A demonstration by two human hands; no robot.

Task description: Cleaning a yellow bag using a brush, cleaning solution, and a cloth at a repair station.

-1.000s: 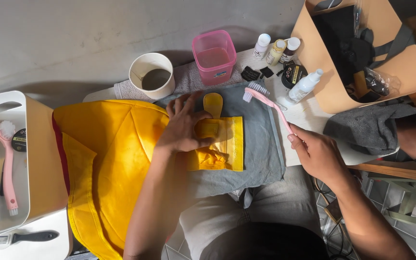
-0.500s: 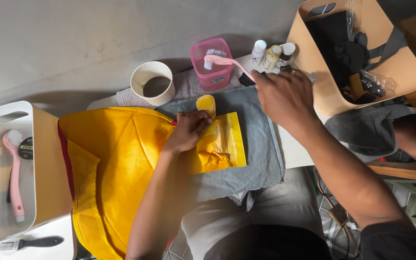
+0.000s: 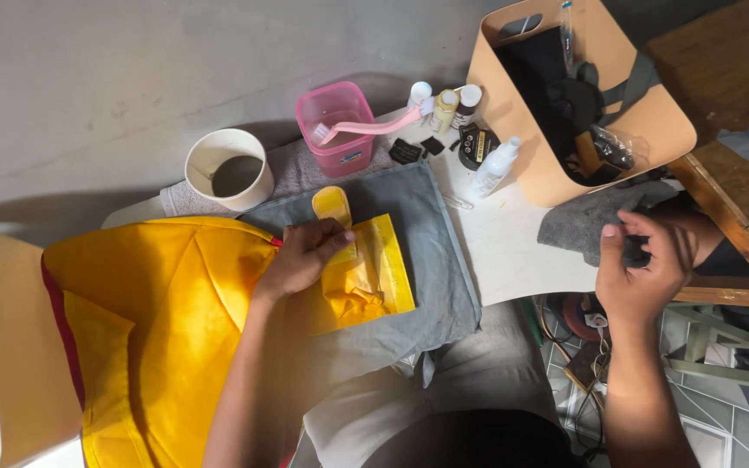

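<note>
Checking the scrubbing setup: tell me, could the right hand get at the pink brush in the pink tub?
Probably yes: the right hand is off at the table's edge, and nothing tall stands between it and the pink brush, whose handle juts out of the pink tub.

Single head view; looks steeply down; close.

Bare tabletop (image 3: 513,251) lies open between the grey mat (image 3: 431,234) and the tan bin (image 3: 513,113), a clear lane. Far side is crowded: white cup (image 3: 229,169), pink tub (image 3: 338,130) with brush (image 3: 374,127), bottles (image 3: 444,108). A grey cloth (image 3: 578,230) blocks the right.
</note>
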